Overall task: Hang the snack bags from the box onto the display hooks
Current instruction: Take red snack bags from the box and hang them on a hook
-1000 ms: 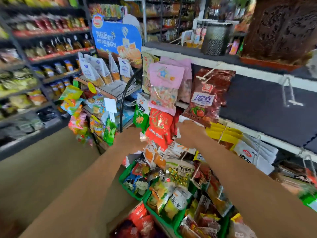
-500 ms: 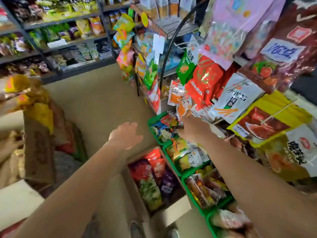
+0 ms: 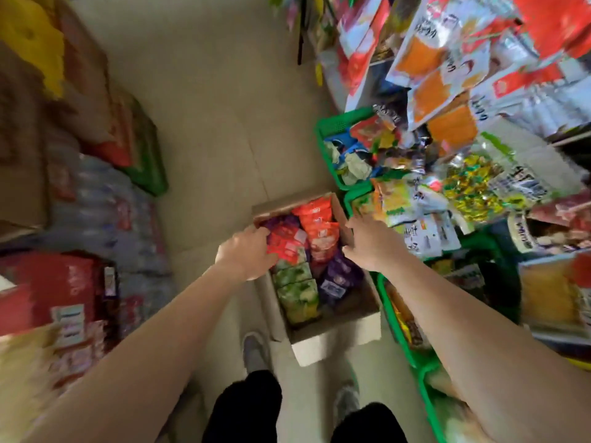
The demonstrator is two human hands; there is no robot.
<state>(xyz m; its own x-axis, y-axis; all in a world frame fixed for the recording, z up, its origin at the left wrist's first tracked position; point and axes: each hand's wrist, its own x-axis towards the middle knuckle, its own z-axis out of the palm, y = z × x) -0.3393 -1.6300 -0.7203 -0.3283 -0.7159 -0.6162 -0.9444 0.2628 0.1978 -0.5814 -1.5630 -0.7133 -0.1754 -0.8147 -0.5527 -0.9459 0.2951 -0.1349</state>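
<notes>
Head view: a cardboard box (image 3: 335, 343) on the beige tiled floor (image 3: 224, 123), just beside green baskets (image 3: 339, 123), holds red, green and purple snack bags (image 3: 319, 231), the left hand (image 3: 246, 254) curled onto the red ones, grip unclear, the right hand (image 3: 371, 244) loosely spread over the box's right rim, stacked cartons (image 3: 48, 298) opposite.

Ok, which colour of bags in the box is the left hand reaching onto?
The red bags, at the left hand's fingertips; orange bags lie beyond them, green bags nearer, purple bags to the right.
</notes>
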